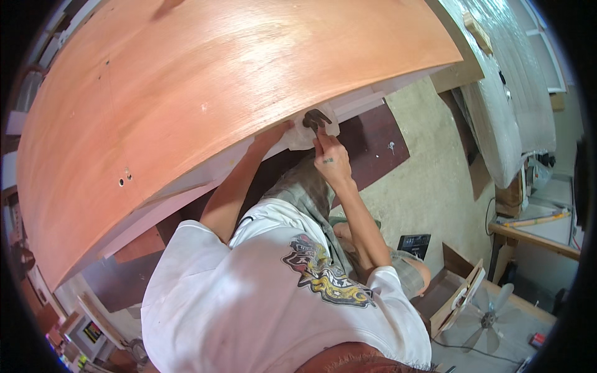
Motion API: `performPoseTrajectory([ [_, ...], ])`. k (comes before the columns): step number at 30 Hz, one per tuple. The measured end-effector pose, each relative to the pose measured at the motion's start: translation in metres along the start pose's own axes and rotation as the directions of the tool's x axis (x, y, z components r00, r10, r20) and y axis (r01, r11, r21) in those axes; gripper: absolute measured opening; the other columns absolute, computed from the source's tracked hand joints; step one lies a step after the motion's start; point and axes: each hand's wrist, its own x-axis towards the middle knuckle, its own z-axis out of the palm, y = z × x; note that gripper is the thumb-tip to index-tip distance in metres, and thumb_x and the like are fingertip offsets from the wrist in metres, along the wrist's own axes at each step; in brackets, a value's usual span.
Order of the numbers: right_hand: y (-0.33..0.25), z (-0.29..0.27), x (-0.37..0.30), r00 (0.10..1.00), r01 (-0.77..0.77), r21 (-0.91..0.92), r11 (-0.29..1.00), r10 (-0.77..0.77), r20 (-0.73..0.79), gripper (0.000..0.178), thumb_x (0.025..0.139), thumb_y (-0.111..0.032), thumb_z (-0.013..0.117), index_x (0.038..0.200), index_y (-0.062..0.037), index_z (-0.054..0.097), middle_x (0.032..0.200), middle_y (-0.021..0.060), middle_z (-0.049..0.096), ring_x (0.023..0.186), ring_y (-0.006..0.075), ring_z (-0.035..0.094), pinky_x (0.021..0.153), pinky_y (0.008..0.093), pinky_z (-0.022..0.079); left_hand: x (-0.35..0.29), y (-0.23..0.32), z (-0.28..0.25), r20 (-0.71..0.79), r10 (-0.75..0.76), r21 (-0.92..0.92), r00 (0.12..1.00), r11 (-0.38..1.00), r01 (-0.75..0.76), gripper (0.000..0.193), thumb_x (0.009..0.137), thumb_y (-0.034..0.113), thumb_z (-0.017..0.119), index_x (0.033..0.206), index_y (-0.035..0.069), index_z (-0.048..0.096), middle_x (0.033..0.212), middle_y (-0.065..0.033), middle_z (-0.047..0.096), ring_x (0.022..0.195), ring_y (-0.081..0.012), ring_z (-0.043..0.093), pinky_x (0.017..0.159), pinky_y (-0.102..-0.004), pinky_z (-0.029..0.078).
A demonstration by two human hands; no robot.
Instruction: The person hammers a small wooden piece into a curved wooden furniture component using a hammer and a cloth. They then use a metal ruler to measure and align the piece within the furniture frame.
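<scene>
My right hand (333, 163) is closed around the handle of a hammer (318, 118) with a dark head. The hammer head is up against a pale, whitish piece (301, 137) under the near edge of a large orange-brown wooden panel (249, 68). My left hand (271, 138) is at the same edge, just left of the hammer, its fingertips drawn together beside the pale piece. The panel edge and the pale piece partly hide those fingers, and whatever they grip does not show.
Below the panel lies a dark red board (379, 140) on the concrete floor (429, 168). Plastic-wrapped slabs (497, 118) stand at the right, with a wood block (477, 32) on top. An open box (448, 286) and a fan (487, 319) are at the lower right.
</scene>
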Motion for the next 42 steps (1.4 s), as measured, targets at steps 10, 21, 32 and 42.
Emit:
performPoseTrajectory([
  [10,-0.031,0.002,-0.013,0.990,0.134,0.045,0.990,-0.132,-0.057,0.030,0.094,-0.008,0.066,0.122,0.0011,0.068,0.090,0.0231,0.066,0.076,0.0445,0.068,0.065,0.0502,0.055,-0.030,0.005,-0.042,0.013,-0.024,-0.012,1.000,1.000,0.024,0.038,0.085,0.027,0.084,0.116,0.006,0.076,0.107,-0.0042,0.075,0.102,-0.0159,0.068,0.091,-0.0313,0.052],
  [21,-0.047,0.021,-0.033,0.974,0.181,0.057,0.982,-0.187,0.124,0.028,0.094,-0.011,0.066,0.120,-0.0005,0.069,0.091,0.0222,0.067,0.073,0.0429,0.069,0.062,0.0502,0.055,-0.069,-0.021,-0.083,-0.048,-0.029,-0.010,0.998,1.000,0.028,0.031,0.087,0.014,0.079,0.115,0.003,0.074,0.095,-0.0053,0.072,0.092,-0.0160,0.069,0.083,-0.0325,0.054],
  [32,-0.062,0.033,-0.033,0.956,0.227,0.061,0.972,-0.234,0.176,0.028,0.096,-0.015,0.066,0.121,-0.0042,0.069,0.093,0.0203,0.067,0.075,0.0440,0.068,0.064,0.0517,0.054,-0.118,0.018,-0.101,-0.191,0.086,0.250,0.978,0.967,-0.036,0.030,0.089,0.009,0.071,0.118,-0.001,0.072,0.108,-0.0214,0.073,0.097,-0.0351,0.072,0.086,-0.0398,0.056],
  [42,-0.067,0.041,-0.036,0.929,0.299,0.083,0.951,-0.310,0.202,0.030,0.096,-0.010,0.065,0.125,-0.0027,0.067,0.092,0.0200,0.066,0.076,0.0438,0.067,0.064,0.0528,0.053,-0.134,0.020,-0.098,-0.387,0.263,0.388,0.884,0.916,-0.103,0.030,0.092,0.006,0.065,0.121,0.002,0.069,0.092,-0.0205,0.065,0.095,-0.0404,0.066,0.081,-0.0495,0.054],
])
